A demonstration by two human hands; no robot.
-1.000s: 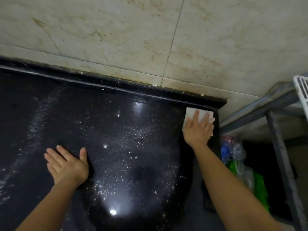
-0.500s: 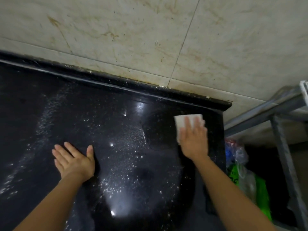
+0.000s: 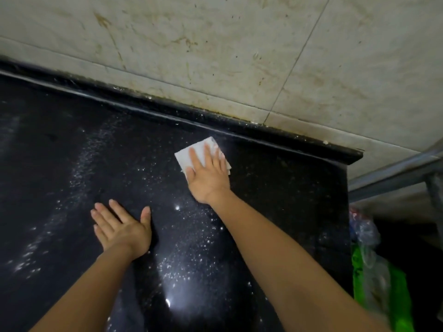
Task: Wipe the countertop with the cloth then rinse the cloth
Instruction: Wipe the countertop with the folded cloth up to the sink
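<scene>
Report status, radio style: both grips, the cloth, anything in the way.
Left grip flat on countertop, holding nothing. Right grip presses cloth flat near back edge. White specks across countertop; no obstacle seen.

The right arm reaches from the lower right of the frame toward the centre, forearm bare and nearly straight. The right hand (image 3: pixel 209 174) lies palm down with straight fingers (image 3: pixel 194 157) pressed flat on a white cloth (image 3: pixel 184 157), thumb out to the left at the cloth's lower edge. The left arm comes in from the lower left, and the left hand (image 3: pixel 122 230) rests flat, palm down, on the dark counter (image 3: pixel 60 164) below and left of the right hand and apart from it, its fingers (image 3: pixel 105 218) straight and fanned toward the upper left, thumb pointing up.
</scene>
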